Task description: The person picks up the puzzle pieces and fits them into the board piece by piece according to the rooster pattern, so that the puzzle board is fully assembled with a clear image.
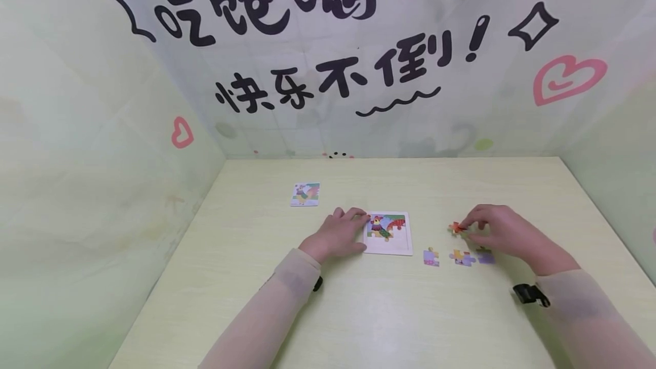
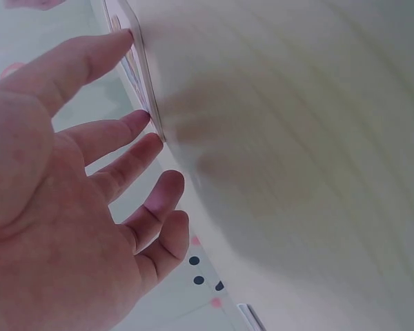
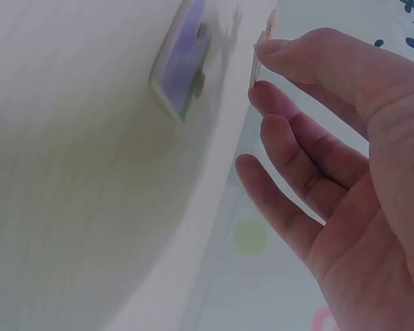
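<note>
The puzzle board (image 1: 388, 248) has a white frame and a partly assembled rooster picture (image 1: 380, 228). My left hand (image 1: 342, 233) rests at its left edge, the thumb near the lower corner and fingertips near the upper one. In the left wrist view these fingers (image 2: 124, 165) are spread and only lightly bent, touching the board's edge (image 2: 146, 76). To the right, my right hand (image 1: 499, 232) pinches a red-orange puzzle piece (image 1: 454, 229) between thumb and fingertip. The right wrist view shows this piece edge-on, mostly covered by the thumb (image 3: 276, 54).
Loose puzzle pieces lie right of the board: a purple one (image 1: 431, 257), an orange-and-purple one (image 1: 462, 258) and another purple one (image 1: 486, 256) below my right hand. A rooster picture card (image 1: 305, 194) lies at the back left. A printed fabric wall (image 1: 307, 135) borders the table's back.
</note>
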A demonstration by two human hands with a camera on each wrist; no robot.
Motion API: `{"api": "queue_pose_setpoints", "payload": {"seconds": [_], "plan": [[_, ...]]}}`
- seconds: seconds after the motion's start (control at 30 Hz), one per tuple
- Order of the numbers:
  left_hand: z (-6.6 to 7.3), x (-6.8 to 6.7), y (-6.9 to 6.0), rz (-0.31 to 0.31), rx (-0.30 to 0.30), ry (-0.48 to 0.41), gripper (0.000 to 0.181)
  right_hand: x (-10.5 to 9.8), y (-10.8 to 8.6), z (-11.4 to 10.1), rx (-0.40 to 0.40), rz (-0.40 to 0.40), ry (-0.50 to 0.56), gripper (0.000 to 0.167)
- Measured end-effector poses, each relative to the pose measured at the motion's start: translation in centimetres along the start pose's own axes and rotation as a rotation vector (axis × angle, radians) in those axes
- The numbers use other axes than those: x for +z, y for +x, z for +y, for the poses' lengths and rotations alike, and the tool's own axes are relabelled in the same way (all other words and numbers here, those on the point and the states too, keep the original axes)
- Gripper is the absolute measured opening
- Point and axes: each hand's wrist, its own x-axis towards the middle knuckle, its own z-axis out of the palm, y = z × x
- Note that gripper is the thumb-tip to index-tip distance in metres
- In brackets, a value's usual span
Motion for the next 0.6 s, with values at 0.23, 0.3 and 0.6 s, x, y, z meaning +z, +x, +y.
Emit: {"api": "queue_pose_setpoints", "payload": {"seconds": [0.23, 0.3, 0.6], "plan": [[-0.1, 0.0, 0.0, -0.002, 0.002, -0.011, 0.073, 0.5, 0.7, -1.0, -0.023, -0.011, 0.031, 0.022], [-0.1, 0.0, 0.0, -0.002, 0.002, -0.012, 0.073, 0.7, 0.9, -1.2, -0.044, -0.007, 0.034, 0.022], [0.0, 0.1, 0.0, -0.001, -0.001, -0.007, 0.073, 1.2, 1.6, -2.3, -0.06, -0.023, 0.049, 0.021]]}}
